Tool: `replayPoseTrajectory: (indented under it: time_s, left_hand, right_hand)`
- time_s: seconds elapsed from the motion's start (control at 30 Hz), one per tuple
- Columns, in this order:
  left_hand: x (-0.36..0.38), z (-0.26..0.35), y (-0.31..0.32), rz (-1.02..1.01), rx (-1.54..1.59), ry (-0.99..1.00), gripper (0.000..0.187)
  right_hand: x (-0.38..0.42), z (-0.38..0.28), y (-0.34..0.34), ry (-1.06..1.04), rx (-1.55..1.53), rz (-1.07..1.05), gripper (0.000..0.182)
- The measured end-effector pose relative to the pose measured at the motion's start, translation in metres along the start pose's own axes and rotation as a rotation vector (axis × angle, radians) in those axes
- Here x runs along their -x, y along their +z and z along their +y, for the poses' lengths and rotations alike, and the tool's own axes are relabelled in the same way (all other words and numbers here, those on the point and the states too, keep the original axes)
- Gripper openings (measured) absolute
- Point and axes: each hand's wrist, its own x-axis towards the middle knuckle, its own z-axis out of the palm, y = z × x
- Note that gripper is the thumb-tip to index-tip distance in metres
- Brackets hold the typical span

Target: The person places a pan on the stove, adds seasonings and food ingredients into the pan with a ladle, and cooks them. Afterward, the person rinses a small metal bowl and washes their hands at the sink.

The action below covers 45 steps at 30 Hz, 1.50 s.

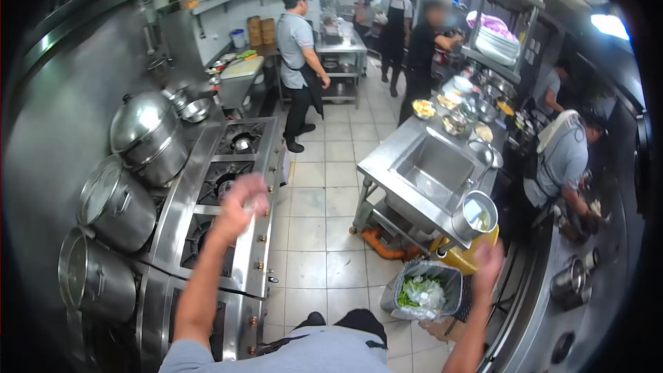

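My left hand is raised above the gas range, its fingers loosely curved and apart, with no object seen in it. Motion blurs my right hand, which is lifted at the right in front of a yellow container. Its fingers are smeared, and I cannot make out anything held. Close to that hand, a metal pot with some liquid sits at the corner of the sink counter. Below and to its left stands a lined bin with green scraps and clear plastic inside.
Large steel pots line the wall behind the range. A sink and bowls of food occupy the steel counter. One person stands in the tiled aisle; another works at the right. Several others are farther back.
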Motion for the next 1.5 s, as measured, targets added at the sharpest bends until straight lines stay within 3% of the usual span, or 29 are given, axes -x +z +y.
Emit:
replayPoseTrajectory:
  time_s: [0.1, 0.2, 0.3, 0.43, 1.0, 1.23, 1.33, 1.4, 1.47, 1.5]
  left_hand:
    - [-0.082, 0.164, -0.07, 0.293, 0.035, 0.687, 0.035]
    - [-0.062, 0.235, -0.087, 0.349, 0.028, 1.268, 0.035]
    - [-0.044, 0.247, -0.072, 0.308, -0.035, 1.407, 0.036]
    - [-0.051, 0.231, -0.047, 0.283, -0.092, 1.354, 0.036]
    - [-0.125, 0.222, -0.001, 0.305, -0.179, 1.325, 0.039]
    - [-0.116, 0.233, -0.025, 0.39, -0.169, 1.312, 0.04]
    - [-0.095, 0.214, -0.041, 0.542, -0.05, 1.272, 0.041]
    - [-0.079, 0.171, -0.042, 0.745, 0.162, 1.033, 0.041]
    - [-0.069, 0.103, -0.019, 0.817, 0.349, 0.421, 0.042]
    - [-0.07, 0.076, 0.004, 0.677, 0.179, 0.01, 0.029]
  right_hand:
    - [-0.094, -0.167, -0.015, -0.716, -0.086, 0.175, 0.027]
    - [-0.116, -0.27, -0.006, -1.492, -0.178, 0.121, 0.028]
    - [-0.119, -0.31, 0.015, -1.83, -0.217, 0.015, 0.03]
    - [-0.136, -0.315, 0.038, -1.902, -0.226, -0.001, 0.032]
    - [-0.227, -0.309, 0.071, -2.006, -0.443, 0.023, 0.041]
    - [-0.263, -0.317, 0.091, -2.005, -0.774, 0.037, 0.045]
    - [-0.302, -0.304, 0.104, -1.751, -1.132, 0.107, 0.046]
    - [-0.335, -0.265, 0.14, -1.268, -1.415, 0.072, 0.048]
    - [-0.338, -0.17, 0.225, -0.741, -1.268, -0.149, 0.037]
    - [-0.34, -0.122, 0.267, -0.504, -1.183, -0.272, 0.032]
